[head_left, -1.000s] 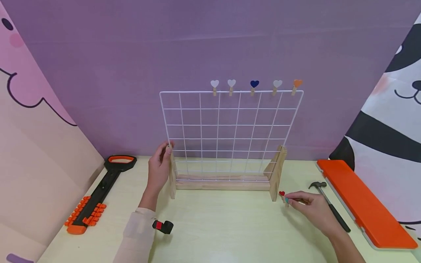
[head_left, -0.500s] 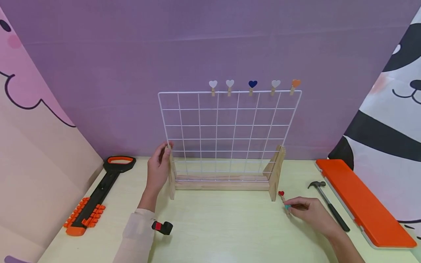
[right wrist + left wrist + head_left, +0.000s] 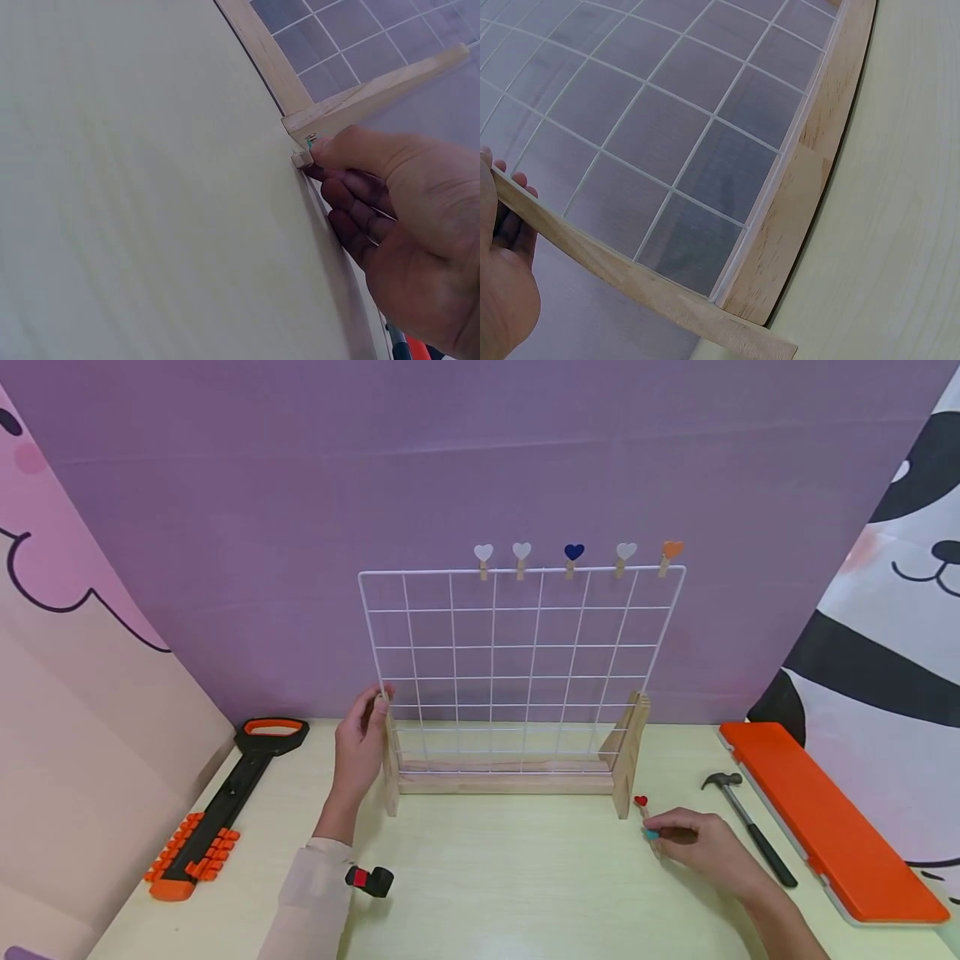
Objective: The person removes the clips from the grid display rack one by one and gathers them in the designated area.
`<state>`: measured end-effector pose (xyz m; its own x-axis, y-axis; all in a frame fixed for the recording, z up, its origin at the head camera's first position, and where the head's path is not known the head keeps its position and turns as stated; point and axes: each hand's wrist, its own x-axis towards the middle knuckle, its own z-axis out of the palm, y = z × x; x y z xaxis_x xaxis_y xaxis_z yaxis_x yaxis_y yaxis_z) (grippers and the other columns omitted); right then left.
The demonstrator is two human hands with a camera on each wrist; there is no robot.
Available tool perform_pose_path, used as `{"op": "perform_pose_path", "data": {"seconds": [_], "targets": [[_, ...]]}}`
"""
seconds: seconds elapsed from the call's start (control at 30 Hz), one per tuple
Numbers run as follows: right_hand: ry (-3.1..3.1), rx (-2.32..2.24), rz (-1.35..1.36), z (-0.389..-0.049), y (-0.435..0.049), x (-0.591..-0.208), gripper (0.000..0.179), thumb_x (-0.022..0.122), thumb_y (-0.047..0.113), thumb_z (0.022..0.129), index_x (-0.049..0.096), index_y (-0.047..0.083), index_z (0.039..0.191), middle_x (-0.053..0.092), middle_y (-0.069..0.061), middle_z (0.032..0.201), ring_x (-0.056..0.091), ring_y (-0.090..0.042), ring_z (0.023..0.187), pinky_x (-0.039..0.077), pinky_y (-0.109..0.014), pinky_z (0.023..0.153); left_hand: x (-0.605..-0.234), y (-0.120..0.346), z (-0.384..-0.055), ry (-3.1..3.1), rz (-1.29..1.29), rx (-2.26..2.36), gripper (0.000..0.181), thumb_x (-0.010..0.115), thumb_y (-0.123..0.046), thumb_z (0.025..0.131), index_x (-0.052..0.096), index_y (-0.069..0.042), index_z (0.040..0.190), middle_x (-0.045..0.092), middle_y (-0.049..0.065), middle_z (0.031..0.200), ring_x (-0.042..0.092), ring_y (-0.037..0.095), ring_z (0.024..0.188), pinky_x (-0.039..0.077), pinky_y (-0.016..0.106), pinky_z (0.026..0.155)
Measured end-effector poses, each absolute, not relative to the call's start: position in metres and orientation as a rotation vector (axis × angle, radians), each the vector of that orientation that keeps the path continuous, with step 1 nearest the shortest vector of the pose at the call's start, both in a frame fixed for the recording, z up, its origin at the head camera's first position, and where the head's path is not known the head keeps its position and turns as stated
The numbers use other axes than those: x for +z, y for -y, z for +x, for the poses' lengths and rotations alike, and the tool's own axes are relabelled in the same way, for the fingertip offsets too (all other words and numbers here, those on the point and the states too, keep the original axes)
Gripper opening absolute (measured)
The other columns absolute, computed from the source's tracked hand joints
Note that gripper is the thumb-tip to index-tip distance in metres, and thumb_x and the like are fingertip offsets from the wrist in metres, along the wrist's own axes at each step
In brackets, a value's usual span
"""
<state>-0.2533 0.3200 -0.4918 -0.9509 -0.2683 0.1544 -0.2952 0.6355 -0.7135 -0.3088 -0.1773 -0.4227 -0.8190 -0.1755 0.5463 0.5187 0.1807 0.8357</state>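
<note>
A white wire grid (image 3: 435, 572) stands upright in a wooden stand (image 3: 506, 784). My left hand (image 3: 360, 745) grips the stand's left upright near its top; in the left wrist view the thumb is on one side and fingers show behind. Near the stand's right foot, my right hand (image 3: 705, 845) pinches a small wooden clothespin with a teal heart (image 3: 652, 834), low over the table. Its wooden end (image 3: 302, 159) peeks past the fingertips in the right wrist view. A clothespin with a red heart (image 3: 641, 801) is just beyond, partly hidden.
Heart clothespins, white, dark blue (image 3: 573, 552) and orange (image 3: 672, 549), sit along the grid's top wire. A claw hammer (image 3: 753, 831) and a long orange case (image 3: 832, 822) lie at the right. A black and orange tool (image 3: 243, 781) lies at the left.
My right hand has moved slightly toward me with the teal-heart clothespin, leaving it a little farther from the red one. My left hand keeps its grip on the upright.
</note>
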Motion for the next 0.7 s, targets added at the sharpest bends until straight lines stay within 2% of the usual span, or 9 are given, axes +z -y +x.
{"op": "perform_pose_path", "data": {"seconds": [0.27,0.5,0.7], "targets": [[2.784,1.231,0.516,-0.2546,-0.3221,-0.4942,0.023,0.082,0.011,0.087,0.078,0.008,0.110,0.077,-0.008,0.105,0.065,0.005,0.085,0.057,-0.014,0.076,-0.4227,0.1773,-0.3090,1.938,-0.312,-1.680,0.034,0.052,-0.021,0.109,0.060,-0.007,0.139,0.064,0.019,0.139,0.058,0.019,0.131,0.043,0.008,0.107],[2.776,1.246,0.537,-0.2516,-0.3241,-0.4931,0.024,0.081,0.012,0.088,0.078,0.009,0.112,0.077,-0.010,0.109,0.067,0.002,0.088,0.057,-0.013,0.078,-0.4236,0.1768,-0.3104,1.918,-0.328,-1.728,0.035,0.051,-0.014,0.109,0.058,-0.003,0.142,0.062,0.022,0.142,0.056,0.023,0.134,0.042,0.007,0.107],[2.808,1.255,0.502,-0.2530,-0.3288,-0.4910,0.024,0.078,0.013,0.092,0.077,0.010,0.116,0.077,-0.010,0.113,0.069,-0.001,0.092,0.057,-0.015,0.079,-0.4239,0.1774,-0.3102,1.926,-0.318,-1.701,0.033,0.052,-0.017,0.109,0.060,-0.006,0.140,0.065,0.015,0.139,0.057,0.018,0.132,0.043,0.008,0.108]]}}
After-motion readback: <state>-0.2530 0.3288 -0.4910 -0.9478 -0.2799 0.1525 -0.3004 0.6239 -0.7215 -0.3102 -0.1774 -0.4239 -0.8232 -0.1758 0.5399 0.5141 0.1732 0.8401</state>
